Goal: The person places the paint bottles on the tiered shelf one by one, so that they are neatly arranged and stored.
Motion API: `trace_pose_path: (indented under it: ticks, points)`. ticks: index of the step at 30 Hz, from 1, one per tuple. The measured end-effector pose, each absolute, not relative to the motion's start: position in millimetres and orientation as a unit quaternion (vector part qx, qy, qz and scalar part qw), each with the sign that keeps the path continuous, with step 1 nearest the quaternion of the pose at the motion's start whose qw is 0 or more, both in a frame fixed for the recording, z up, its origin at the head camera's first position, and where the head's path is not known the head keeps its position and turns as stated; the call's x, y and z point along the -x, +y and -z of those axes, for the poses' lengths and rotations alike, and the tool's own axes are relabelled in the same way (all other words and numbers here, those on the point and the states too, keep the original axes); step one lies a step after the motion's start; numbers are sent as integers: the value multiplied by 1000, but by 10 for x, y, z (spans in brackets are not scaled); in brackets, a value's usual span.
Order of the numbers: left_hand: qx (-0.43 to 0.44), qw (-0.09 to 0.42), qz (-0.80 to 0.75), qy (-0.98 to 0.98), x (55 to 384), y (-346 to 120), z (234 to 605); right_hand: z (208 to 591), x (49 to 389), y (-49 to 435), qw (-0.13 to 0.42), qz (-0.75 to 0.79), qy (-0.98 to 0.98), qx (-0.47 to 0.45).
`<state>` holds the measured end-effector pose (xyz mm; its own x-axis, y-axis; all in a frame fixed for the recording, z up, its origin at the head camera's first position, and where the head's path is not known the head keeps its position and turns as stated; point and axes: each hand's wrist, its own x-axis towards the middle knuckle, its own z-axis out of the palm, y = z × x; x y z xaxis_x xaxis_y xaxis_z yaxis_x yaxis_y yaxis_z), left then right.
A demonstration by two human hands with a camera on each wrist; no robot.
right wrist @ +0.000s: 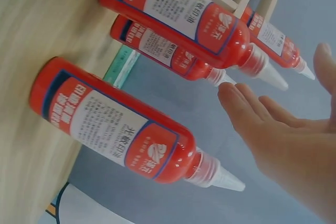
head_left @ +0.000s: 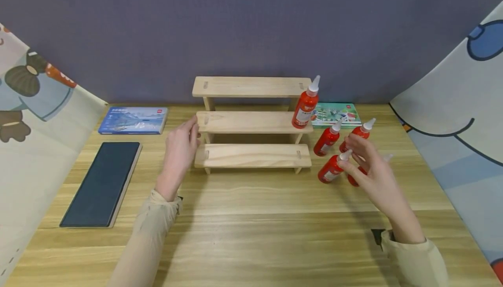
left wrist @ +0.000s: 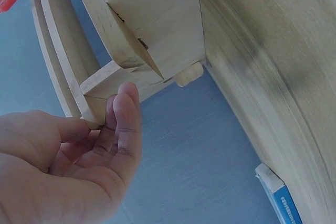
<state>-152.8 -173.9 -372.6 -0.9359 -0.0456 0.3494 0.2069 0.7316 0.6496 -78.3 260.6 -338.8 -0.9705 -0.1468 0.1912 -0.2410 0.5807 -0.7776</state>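
Note:
A three-tier wooden step rack [head_left: 253, 156] stands against the back wall. At the left end of its middle tier, my left hand [head_left: 180, 147] pinches the tier's corner between thumb and fingers, seen closely in the left wrist view. On that tier's right end stands a red bottle [head_left: 304, 111] with a white nozzle. Several like it stand upright on the table right of the rack, among them a front one [head_left: 331, 170] and a nearer one [right wrist: 115, 124]. Among their nozzles hovers my right hand [head_left: 373, 173], fingers extended and holding nothing; whether a fingertip touches a nozzle I cannot tell.
A green illustrated box [head_left: 338, 113] lies behind the bottles. To the left are a blue landscape-printed box [head_left: 133, 120] and a dark flat book-like slab [head_left: 102, 184]. A dark panel [head_left: 251, 29] closes off the back, with printed panels at both sides.

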Motion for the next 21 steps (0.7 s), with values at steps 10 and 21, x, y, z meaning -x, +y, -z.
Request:
trace_pose_path:
  ticks: [10, 21]
  points:
    - [43, 175, 360, -915, 1534, -1738, 3735, 3483, 751, 2629, 26, -433, -896, -96]
    - [50, 183, 357, -915, 1537, -1740, 3734, 3594, 741, 2676, 34, -449, -887, -101]
